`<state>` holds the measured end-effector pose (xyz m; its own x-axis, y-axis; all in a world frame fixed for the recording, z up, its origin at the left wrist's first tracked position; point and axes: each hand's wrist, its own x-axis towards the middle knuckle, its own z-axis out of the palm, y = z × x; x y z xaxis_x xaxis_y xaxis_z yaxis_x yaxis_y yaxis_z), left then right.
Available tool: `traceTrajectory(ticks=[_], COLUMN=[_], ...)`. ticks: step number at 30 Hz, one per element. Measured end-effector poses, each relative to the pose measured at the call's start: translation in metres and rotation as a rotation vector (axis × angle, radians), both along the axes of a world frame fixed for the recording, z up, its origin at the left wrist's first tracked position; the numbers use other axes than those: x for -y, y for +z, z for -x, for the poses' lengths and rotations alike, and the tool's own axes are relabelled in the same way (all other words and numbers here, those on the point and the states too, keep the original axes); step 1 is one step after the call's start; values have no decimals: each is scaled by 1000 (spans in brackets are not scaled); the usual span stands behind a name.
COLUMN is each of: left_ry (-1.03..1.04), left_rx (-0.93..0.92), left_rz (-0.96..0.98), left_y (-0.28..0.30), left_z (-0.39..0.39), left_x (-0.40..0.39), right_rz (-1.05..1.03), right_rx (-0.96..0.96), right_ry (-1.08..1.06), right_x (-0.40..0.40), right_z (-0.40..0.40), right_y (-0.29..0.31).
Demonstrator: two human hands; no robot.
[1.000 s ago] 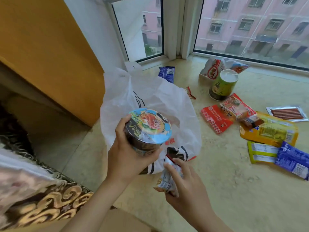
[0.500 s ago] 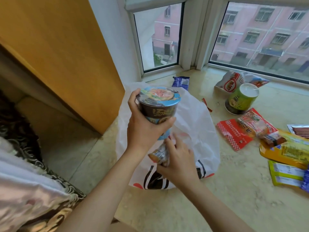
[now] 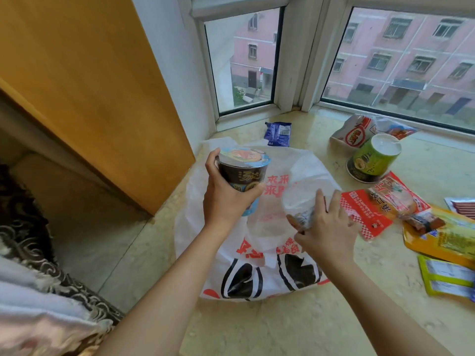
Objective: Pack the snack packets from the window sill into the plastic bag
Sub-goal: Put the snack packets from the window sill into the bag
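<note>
Left hand (image 3: 226, 199) grasps one dark noodle cup (image 3: 243, 173); right hand (image 3: 326, 227) pinches one small packet (image 3: 302, 218) over one white plastic bag (image 3: 257, 253).

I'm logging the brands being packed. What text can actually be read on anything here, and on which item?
"汤达人", partly hidden by fingers: dark noodle cup held by the left hand.
Red characters on the plastic bag: creased, not legible.
Red packet, clear-wrapped snack, green cup, white pouch: print blurred.
Blue packet, green packets: labels too small.
Packet in the right hand: unreadable.
</note>
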<state>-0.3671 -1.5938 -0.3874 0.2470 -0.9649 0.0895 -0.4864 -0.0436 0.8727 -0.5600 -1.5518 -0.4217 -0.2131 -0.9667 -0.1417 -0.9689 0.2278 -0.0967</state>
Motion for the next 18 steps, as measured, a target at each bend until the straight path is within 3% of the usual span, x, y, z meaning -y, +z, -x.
traceTrajectory(ticks=[4, 7, 12, 18], left_ry=[-20, -39, -22, -99], left_rx=[105, 76, 119, 78], left_rz=[-52, -15, 85, -45], left_y=[-15, -27, -41, -79], left_z=[6, 15, 42, 55], left_x=[4, 2, -2, -8], right_rz=[-61, -92, -37, -25], right_rx=[-21, -6, 10, 58], right_ry=[-142, -196, -158, -125], right_x=[3, 2, -5, -6], right_z=[34, 48, 45, 39], right_y=[-1, -1, 1, 5])
